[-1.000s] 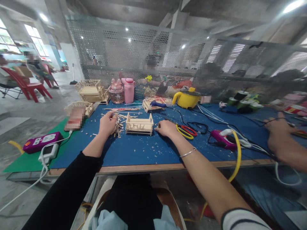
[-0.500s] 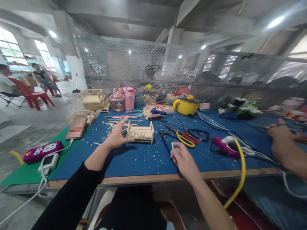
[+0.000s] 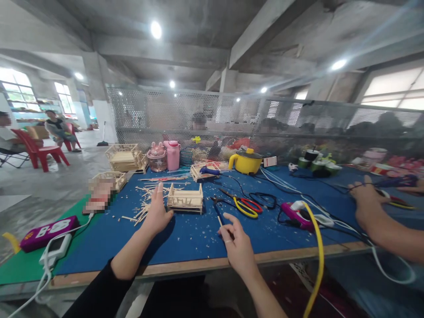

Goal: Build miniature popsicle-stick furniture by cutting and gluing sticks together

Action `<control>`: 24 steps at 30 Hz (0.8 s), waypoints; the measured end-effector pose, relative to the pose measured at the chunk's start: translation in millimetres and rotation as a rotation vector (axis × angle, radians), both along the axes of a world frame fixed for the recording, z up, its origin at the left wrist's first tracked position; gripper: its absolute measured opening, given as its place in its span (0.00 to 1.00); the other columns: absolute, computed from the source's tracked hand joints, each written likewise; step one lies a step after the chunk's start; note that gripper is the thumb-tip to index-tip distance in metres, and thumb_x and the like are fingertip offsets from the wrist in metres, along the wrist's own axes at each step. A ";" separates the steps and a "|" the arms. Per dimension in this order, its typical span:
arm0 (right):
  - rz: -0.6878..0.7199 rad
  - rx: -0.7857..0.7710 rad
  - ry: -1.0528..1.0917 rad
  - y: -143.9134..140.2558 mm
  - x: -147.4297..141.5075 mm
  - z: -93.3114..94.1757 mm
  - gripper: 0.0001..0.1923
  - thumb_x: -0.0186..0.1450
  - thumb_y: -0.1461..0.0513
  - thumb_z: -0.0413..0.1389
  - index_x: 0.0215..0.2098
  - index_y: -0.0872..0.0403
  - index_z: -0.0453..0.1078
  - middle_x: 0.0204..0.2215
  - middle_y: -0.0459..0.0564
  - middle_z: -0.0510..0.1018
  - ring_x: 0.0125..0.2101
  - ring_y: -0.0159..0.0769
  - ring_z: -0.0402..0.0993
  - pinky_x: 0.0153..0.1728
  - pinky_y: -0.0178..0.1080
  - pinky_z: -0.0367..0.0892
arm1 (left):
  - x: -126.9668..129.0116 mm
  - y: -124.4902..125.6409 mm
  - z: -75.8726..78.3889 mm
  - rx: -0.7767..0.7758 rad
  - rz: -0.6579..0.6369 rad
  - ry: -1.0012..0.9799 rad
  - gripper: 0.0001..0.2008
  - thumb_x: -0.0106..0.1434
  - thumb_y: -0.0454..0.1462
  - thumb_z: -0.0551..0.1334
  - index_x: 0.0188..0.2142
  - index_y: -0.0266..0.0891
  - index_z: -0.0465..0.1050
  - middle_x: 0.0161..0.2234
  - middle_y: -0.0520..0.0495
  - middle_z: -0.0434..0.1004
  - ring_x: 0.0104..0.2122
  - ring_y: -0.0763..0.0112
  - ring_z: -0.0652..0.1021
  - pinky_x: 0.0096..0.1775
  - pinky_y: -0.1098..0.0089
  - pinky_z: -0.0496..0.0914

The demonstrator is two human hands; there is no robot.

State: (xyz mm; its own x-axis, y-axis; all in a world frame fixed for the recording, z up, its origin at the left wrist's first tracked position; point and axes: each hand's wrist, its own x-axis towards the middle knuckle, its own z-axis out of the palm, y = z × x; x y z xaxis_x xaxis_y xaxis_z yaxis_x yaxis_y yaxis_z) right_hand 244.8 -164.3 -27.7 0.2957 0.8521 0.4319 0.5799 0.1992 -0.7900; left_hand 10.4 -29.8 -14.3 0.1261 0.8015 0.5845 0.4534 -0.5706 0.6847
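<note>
My left hand point(image 3: 158, 217), fingers raised and thumb apart, is open beside the left end of a small frame of pale wooden sticks point(image 3: 185, 201). The frame stands upright on the blue mat, with railed sides and taller end posts. Lower right of it, my right hand point(image 3: 239, 245) has its index finger stretched out. A short pale wooden stick point(image 3: 219, 220) shows at the thumb tip, seemingly pinched there; the other fingers are partly hidden. Dark-handled pliers point(image 3: 216, 207) lie just beyond this hand. Beside them are pliers with yellow and red handles point(image 3: 245, 206).
Loose sticks point(image 3: 142, 201) lie behind my left hand. More stick frames point(image 3: 124, 157) stand at the back left. A blue glue gun point(image 3: 209, 171), a yellow pot point(image 3: 247, 163) and a purple power strip point(image 3: 296, 215) with cables stand around. A co-worker's hand point(image 3: 367, 198) is at the right.
The view has tilted up a little. My left hand has drawn slightly away from the stick frame. My right hand has moved left and nearer, its index finger now stretched out.
</note>
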 end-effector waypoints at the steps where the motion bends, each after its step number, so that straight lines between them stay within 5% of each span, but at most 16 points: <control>1: 0.008 0.015 0.003 -2.0 -0.9 0.8 0.20 0.68 0.55 0.47 0.55 0.54 0.60 0.30 0.47 0.80 0.33 0.37 0.77 0.37 0.37 0.70 | 2.7 -15.0 4.0 0.008 0.067 -0.016 0.45 0.49 0.30 0.63 0.66 0.37 0.51 0.65 0.34 0.53 0.65 0.47 0.54 0.62 0.49 0.54; 3: 0.049 0.051 0.007 -6.2 -5.8 3.3 0.20 0.69 0.55 0.46 0.55 0.54 0.59 0.30 0.47 0.80 0.34 0.36 0.77 0.39 0.36 0.70 | 12.5 -48.2 10.0 -0.075 0.066 -0.123 0.36 0.55 0.34 0.61 0.63 0.36 0.57 0.60 0.34 0.62 0.58 0.51 0.66 0.57 0.52 0.63; 6: 0.197 0.073 -0.009 -12.0 -21.5 8.0 0.22 0.69 0.56 0.47 0.60 0.54 0.54 0.32 0.47 0.80 0.35 0.35 0.77 0.41 0.36 0.69 | 35.6 -89.2 12.4 -0.454 -0.335 -0.272 0.20 0.59 0.43 0.62 0.48 0.35 0.74 0.42 0.40 0.77 0.40 0.61 0.77 0.45 0.62 0.71; 9: 0.352 0.057 -0.021 -14.2 -37.5 12.5 0.26 0.70 0.56 0.46 0.64 0.52 0.49 0.36 0.48 0.81 0.38 0.34 0.77 0.46 0.37 0.68 | 54.7 -102.9 10.2 -0.569 -0.536 -0.399 0.17 0.58 0.48 0.63 0.33 0.35 0.78 0.31 0.45 0.78 0.32 0.67 0.75 0.39 0.69 0.70; 13: 0.331 -0.079 -0.076 -1.4 -31.8 22.3 0.31 0.67 0.53 0.51 0.64 0.53 0.48 0.32 0.45 0.79 0.33 0.35 0.76 0.39 0.37 0.69 | 58.7 -90.0 5.7 -0.609 -0.412 -0.574 0.20 0.56 0.52 0.63 0.28 0.35 0.74 0.27 0.48 0.76 0.28 0.73 0.73 0.33 0.73 0.68; 17: -0.138 -0.326 -0.484 35.1 -1.1 34.5 0.15 0.64 0.49 0.52 0.35 0.53 0.68 0.29 0.52 0.77 0.33 0.43 0.74 0.36 0.42 0.65 | 53.2 -78.1 -0.2 -0.666 -0.297 -0.681 0.21 0.57 0.54 0.60 0.33 0.37 0.68 0.22 0.52 0.72 0.20 0.77 0.68 0.23 0.76 0.63; 19: -0.151 -0.391 -0.517 54.2 11.3 38.5 0.12 0.59 0.54 0.59 0.26 0.53 0.66 0.29 0.55 0.77 0.36 0.48 0.74 0.38 0.44 0.63 | 51.9 -77.1 -3.7 -0.647 -0.303 -0.663 0.19 0.59 0.52 0.60 0.33 0.37 0.66 0.22 0.54 0.70 0.20 0.78 0.67 0.24 0.76 0.64; 24: -0.156 -0.407 -0.395 65.1 28.9 51.6 0.11 0.60 0.61 0.55 0.22 0.52 0.61 0.24 0.53 0.74 0.32 0.44 0.73 0.35 0.41 0.62 | 49.5 -80.8 -11.8 -0.597 -0.381 -0.588 0.14 0.63 0.47 0.58 0.38 0.38 0.66 0.27 0.52 0.72 0.26 0.76 0.71 0.32 0.74 0.68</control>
